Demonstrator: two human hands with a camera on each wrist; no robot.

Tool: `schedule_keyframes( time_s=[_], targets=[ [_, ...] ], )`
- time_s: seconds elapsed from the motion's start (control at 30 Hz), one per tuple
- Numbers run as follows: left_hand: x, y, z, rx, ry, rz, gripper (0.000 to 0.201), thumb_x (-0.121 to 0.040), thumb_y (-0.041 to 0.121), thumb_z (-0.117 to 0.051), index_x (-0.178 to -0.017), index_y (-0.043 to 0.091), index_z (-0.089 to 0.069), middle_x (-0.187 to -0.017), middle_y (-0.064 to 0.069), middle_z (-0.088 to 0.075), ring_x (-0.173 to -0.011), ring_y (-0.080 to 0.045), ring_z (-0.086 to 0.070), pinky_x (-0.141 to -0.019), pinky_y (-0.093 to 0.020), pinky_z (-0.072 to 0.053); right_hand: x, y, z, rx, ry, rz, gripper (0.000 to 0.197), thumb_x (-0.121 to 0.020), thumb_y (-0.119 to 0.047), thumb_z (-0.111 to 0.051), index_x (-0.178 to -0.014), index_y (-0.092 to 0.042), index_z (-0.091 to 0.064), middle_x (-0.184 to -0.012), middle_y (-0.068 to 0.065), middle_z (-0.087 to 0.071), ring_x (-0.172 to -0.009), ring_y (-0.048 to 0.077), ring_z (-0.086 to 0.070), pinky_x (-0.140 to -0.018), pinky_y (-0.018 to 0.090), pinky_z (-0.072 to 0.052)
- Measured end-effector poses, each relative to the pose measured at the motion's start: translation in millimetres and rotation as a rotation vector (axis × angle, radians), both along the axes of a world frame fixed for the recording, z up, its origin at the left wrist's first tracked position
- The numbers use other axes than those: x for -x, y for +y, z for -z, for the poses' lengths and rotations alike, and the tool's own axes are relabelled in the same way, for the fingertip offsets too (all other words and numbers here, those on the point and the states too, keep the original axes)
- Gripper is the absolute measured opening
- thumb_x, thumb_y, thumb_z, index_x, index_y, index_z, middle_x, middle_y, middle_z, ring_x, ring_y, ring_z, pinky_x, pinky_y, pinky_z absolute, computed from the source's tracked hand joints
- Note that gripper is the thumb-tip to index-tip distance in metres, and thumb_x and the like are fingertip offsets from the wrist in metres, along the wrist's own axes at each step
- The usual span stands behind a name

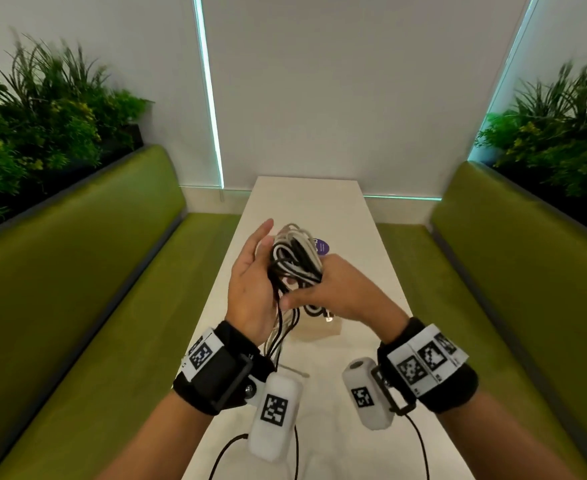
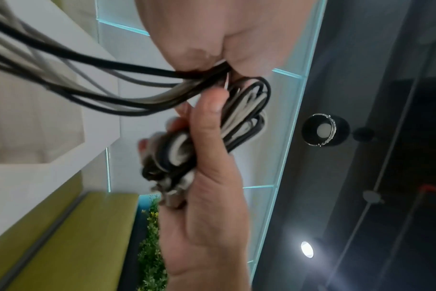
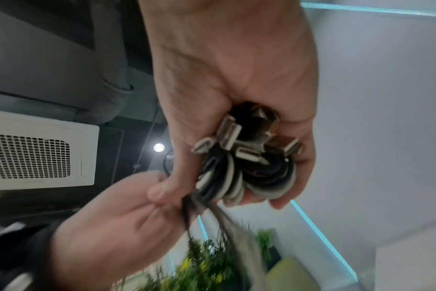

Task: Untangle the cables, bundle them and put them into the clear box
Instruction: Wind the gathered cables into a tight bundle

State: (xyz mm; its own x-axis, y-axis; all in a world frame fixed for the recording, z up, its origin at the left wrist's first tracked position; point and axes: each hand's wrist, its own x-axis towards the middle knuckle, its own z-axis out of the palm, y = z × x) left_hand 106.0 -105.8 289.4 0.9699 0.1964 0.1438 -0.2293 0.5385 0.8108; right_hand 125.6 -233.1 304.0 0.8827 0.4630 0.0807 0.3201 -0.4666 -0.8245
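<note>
A bundle of black and white cables (image 1: 295,261) is held above the white table (image 1: 365,216) between both hands. My right hand (image 1: 347,289) grips the coiled part from the right, thumb across the front. In the right wrist view its fingers curl round the coils (image 3: 232,173) and several metal plugs (image 3: 236,141). My left hand (image 1: 250,282) stands on the left, fingers pointing up, palm against the bundle. The left wrist view shows loose strands (image 2: 112,84) caught under the left thumb base (image 2: 212,29). The clear box (image 1: 320,332) sits on the table just beneath the hands.
A purple round object (image 1: 322,245) lies on the table behind the bundle. Green benches (image 1: 87,289) run along both sides of the narrow table, with plants (image 1: 42,116) behind them. Loose strands hang down towards my left wrist.
</note>
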Motion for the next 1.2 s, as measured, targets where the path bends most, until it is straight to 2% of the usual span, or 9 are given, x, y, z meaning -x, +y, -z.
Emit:
schedule_keyframes(
  time_s=[0.17,0.27,0.4,0.57,0.7,0.77,0.93,1.07,1.2],
  targets=[
    [3.1,7.9,0.5,0.095,0.016,0.1,0.035,-0.102,0.03,-0.036,-0.098,0.008,-0.062,-0.12,-0.013,-0.066,-0.099,-0.021,-0.069,-0.072,-0.033,-0.058,3.8,8.6,14.8,-0.111,0.083,-0.015,0.02,-0.071,-0.02,-0.082,-0.085,-0.023,-0.068,-0.073,-0.011,-0.066,-0.06,-0.009,-0.058,-0.064,0.01,-0.046],
    [5.0,15.9,4.4,0.022,-0.026,0.202,0.051,-0.08,0.056,-0.06,-0.099,0.008,-0.06,-0.119,-0.012,-0.065,-0.105,-0.022,-0.066,-0.078,-0.035,-0.057,3.4,5.4,13.6,-0.083,0.113,-0.046,0.017,-0.075,-0.021,-0.078,-0.088,-0.02,-0.068,-0.079,-0.006,-0.069,-0.067,-0.006,-0.06,-0.065,0.008,-0.044],
    [3.6,18.7,14.5,-0.192,-0.086,0.162,0.068,-0.047,0.024,-0.091,-0.105,0.014,-0.056,-0.113,-0.008,-0.066,-0.101,-0.022,-0.066,-0.073,-0.034,-0.056,0.8,9.3,17.0,-0.177,0.112,-0.067,0.043,-0.072,-0.02,-0.082,-0.108,-0.011,-0.062,-0.099,0.008,-0.07,-0.088,0.014,-0.067,-0.083,0.021,-0.053],
    [1.0,17.1,10.5,-0.325,-0.063,0.036,0.047,-0.06,0.01,-0.086,-0.102,0.018,-0.066,-0.098,-0.011,-0.07,-0.087,-0.021,-0.068,-0.072,-0.033,-0.055,8.3,16.1,27.9,-0.193,0.107,-0.075,0.029,-0.081,-0.01,-0.071,-0.109,-0.014,-0.063,-0.102,0.011,-0.071,-0.096,0.022,-0.067,-0.092,0.041,-0.052],
    [-2.3,20.6,7.9,-0.444,-0.079,0.029,0.024,-0.072,0.004,-0.079,-0.091,0.012,-0.067,-0.091,-0.01,-0.072,-0.084,-0.024,-0.069,-0.074,-0.037,-0.056,12.6,16.9,29.2,-0.207,0.179,-0.102,0.003,-0.083,-0.008,-0.066,-0.082,-0.009,-0.068,-0.077,0.01,-0.07,-0.072,0.017,-0.065,-0.073,0.036,-0.052],
    [-1.2,21.7,8.1,-0.459,-0.077,0.066,0.019,-0.077,0.003,-0.075,-0.09,0.01,-0.062,-0.097,-0.015,-0.072,-0.094,-0.03,-0.069,-0.078,-0.043,-0.057,11.5,15.7,29.9,-0.176,0.175,-0.09,0.013,-0.085,-0.015,-0.065,-0.074,-0.009,-0.067,-0.07,0.007,-0.068,-0.066,0.018,-0.062,-0.068,0.037,-0.05],
    [-1.3,22.1,9.6,-0.454,-0.066,0.063,0.021,-0.072,0.009,-0.074,-0.083,0.01,-0.056,-0.087,-0.032,-0.063,-0.076,-0.031,-0.065,-0.068,-0.04,-0.056,17.9,22.2,34.0,-0.22,0.175,-0.088,0.017,-0.087,-0.016,-0.063,-0.09,0.001,-0.06,-0.068,0.009,-0.062,-0.064,0.023,-0.059,-0.066,0.039,-0.05],
    [-0.9,20.3,10.8,-0.455,-0.078,0.067,0.022,-0.075,0.003,-0.074,-0.084,0.01,-0.054,-0.078,-0.02,-0.065,-0.076,-0.029,-0.067,-0.069,-0.038,-0.055,20.1,23.8,36.2,-0.223,0.165,-0.078,0.008,-0.088,-0.013,-0.06,-0.086,-0.005,-0.059,-0.062,0.005,-0.06,-0.06,0.02,-0.057,-0.061,0.034,-0.047],
    [-2.2,22.5,12.3,-0.444,-0.085,0.125,0.038,-0.071,0.021,-0.079,-0.1,0.018,-0.056,-0.099,-0.022,-0.063,-0.087,-0.033,-0.064,-0.063,-0.036,-0.055,16.1,18.3,35.7,-0.244,0.14,-0.043,0.02,-0.089,-0.017,-0.062,-0.09,0.003,-0.061,-0.067,0.01,-0.062,-0.064,0.024,-0.059,-0.065,0.041,-0.05]
  ],
)
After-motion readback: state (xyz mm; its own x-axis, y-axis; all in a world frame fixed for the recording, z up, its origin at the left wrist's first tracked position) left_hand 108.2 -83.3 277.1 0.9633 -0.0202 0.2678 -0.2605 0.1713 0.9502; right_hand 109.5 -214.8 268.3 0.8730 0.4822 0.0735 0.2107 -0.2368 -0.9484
